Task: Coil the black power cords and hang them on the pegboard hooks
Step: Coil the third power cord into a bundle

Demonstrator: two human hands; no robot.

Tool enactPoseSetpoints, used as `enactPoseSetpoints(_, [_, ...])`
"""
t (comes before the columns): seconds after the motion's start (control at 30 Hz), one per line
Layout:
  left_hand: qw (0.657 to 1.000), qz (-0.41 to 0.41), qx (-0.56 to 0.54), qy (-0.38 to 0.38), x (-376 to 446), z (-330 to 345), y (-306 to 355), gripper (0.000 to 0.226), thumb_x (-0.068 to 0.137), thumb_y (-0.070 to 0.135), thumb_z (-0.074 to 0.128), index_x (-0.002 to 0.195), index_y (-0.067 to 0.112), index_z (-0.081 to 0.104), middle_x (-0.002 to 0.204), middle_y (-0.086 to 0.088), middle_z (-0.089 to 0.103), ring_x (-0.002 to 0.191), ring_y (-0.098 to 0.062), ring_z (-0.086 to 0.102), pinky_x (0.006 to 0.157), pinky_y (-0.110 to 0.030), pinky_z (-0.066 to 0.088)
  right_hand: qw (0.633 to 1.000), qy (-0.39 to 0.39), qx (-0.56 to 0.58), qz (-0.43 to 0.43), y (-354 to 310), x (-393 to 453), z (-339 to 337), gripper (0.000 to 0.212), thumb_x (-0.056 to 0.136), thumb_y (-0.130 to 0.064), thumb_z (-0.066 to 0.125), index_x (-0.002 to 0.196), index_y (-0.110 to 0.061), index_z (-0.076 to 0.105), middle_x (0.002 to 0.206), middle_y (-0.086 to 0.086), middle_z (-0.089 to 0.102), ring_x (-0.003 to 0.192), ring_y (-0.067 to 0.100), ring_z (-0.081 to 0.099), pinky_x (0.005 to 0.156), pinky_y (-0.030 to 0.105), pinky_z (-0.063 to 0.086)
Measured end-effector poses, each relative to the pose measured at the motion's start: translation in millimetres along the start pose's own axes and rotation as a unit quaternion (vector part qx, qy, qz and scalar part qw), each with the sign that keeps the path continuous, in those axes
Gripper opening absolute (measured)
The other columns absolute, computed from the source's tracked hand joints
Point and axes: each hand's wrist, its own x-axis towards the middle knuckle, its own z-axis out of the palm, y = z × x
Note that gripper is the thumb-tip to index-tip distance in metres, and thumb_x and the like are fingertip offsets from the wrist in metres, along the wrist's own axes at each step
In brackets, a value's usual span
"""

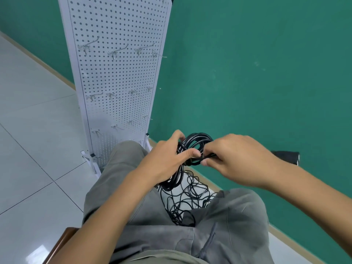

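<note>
A black power cord coil (197,141) is held in front of my knees. My left hand (167,159) grips the coil's left side, fingers curled round the loops. My right hand (238,161) pinches the cord's loose end at the coil's middle. Part of the coil hangs down below my left hand. More black cords (183,199) lie in a loose tangle on the floor between my legs. The white pegboard (118,73) stands upright ahead and to the left, with several bare metal hooks (116,51) in rows.
A green wall runs behind and to the right of the pegboard. White floor tiles (32,130) spread out to the left. A black cylindrical object (285,156) lies by the wall at right. A brown chair edge (61,244) shows under my left leg.
</note>
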Motion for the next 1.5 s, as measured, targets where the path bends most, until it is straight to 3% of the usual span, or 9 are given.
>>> enactPoseSetpoints(0.17, [0.995,0.068,-0.014,-0.073,5,6,-10,0.123,0.046,0.112,0.008,0.098,0.014,0.062,0.077,-0.006,0.065,0.071,-0.024,0.06,0.068,-0.044,0.049,0.984,-0.042,-0.14,-0.106,-2,17,-20,0.031,0.097,-0.054,0.056,0.088,-0.027,0.044,0.074,-0.005,0.05,0.084,0.027,0.062,0.052,0.035,0.024])
enactPoseSetpoints(0.3, [0.985,0.112,-0.043,-0.124,5,11,-22,0.108,0.069,0.103,0.012,0.091,0.01,0.06,0.088,-0.018,0.066,0.078,-0.021,0.059,0.078,-0.055,0.051,0.979,-0.069,-0.122,-0.151,6,25,-24,0.05,0.095,-0.073,0.03,0.101,-0.026,0.048,0.065,-0.008,0.043,0.07,0.025,0.05,0.061,0.037,0.032])
enactPoseSetpoints(0.43, [0.974,0.14,-0.082,-0.16,7,12,-21,0.121,0.066,0.105,0.011,0.101,0.001,0.063,0.088,-0.004,0.051,0.082,-0.014,0.041,0.08,-0.056,0.048,0.983,-0.128,0.051,-0.122,14,31,-31,0.069,0.086,-0.078,0.004,0.1,-0.024,0.045,0.077,-0.004,0.053,0.075,0.013,0.053,0.073,0.037,0.038])
enactPoseSetpoints(0.53, [0.958,0.161,-0.158,-0.177,1,9,-5,0.111,0.063,0.102,0.038,0.089,-0.003,0.06,0.079,-0.012,0.059,0.072,-0.022,0.05,0.073,-0.053,0.048,0.964,-0.125,0.215,-0.098,21,39,-26,0.072,0.088,-0.081,0.005,0.098,-0.022,0.046,0.076,-0.011,0.053,0.068,0.006,0.047,0.072,0.025,0.036])
enactPoseSetpoints(0.77, [0.916,0.148,-0.327,-0.179,-14,7,18,0.094,0.066,0.08,0.075,0.102,-0.006,0.069,0.087,-0.035,0.064,0.078,-0.033,0.064,0.076,-0.059,0.052,0.768,-0.237,0.591,-0.064,35,57,-20,0.095,0.071,-0.088,0.007,0.099,-0.011,0.055,0.074,0.014,0.046,0.063,0.021,0.035,0.062,0.027,0.038])
enactPoseSetpoints(0.9, [0.842,0.123,-0.476,-0.223,-19,11,24,0.072,0.077,0.06,0.081,0.086,-0.006,0.055,0.059,-0.008,0.05,0.042,-0.017,0.047,0.045,-0.025,0.043,0.674,-0.244,0.694,-0.072,40,59,-14,0.096,0.066,-0.091,0.021,0.097,-0.012,0.064,0.079,0.015,0.053,0.061,0.023,0.046,0.055,0.035,0.036])
enactPoseSetpoints(1.13, [0.742,0.061,-0.617,-0.255,-18,9,27,0.056,0.068,0.066,0.081,0.083,0.011,0.076,0.048,0.0,0.05,0.039,-0.01,0.045,0.043,-0.019,0.041,0.676,-0.151,0.718,-0.066,34,54,4,0.109,0.079,-0.081,-0.005,0.105,-0.001,0.064,0.099,0.018,0.067,0.07,0.022,0.067,0.057,0.027,0.053])
enactPoseSetpoints(1.33, [0.743,-0.028,-0.635,-0.209,-10,7,26,0.048,0.071,0.058,0.063,0.078,0.01,0.067,0.046,-0.003,0.041,0.038,-0.014,0.036,0.044,-0.022,0.029,0.72,-0.086,0.687,-0.05,34,56,19,0.126,0.08,-0.082,-0.002,0.114,0.028,0.048,0.1,0.047,0.053,0.077,0.035,0.047,0.077,0.035,0.041])
enactPoseSetpoints(1.5, [0.749,-0.075,-0.614,-0.236,0,8,18,0.056,0.084,0.061,0.054,0.094,0.006,0.055,0.056,-0.006,0.046,0.043,-0.018,0.038,0.045,-0.024,0.031,0.689,-0.036,0.724,-0.01,38,48,44,0.124,0.08,-0.092,0.013,0.104,0.026,0.046,0.101,0.027,0.047,0.095,0.033,0.031,0.087,0.045,0.026])
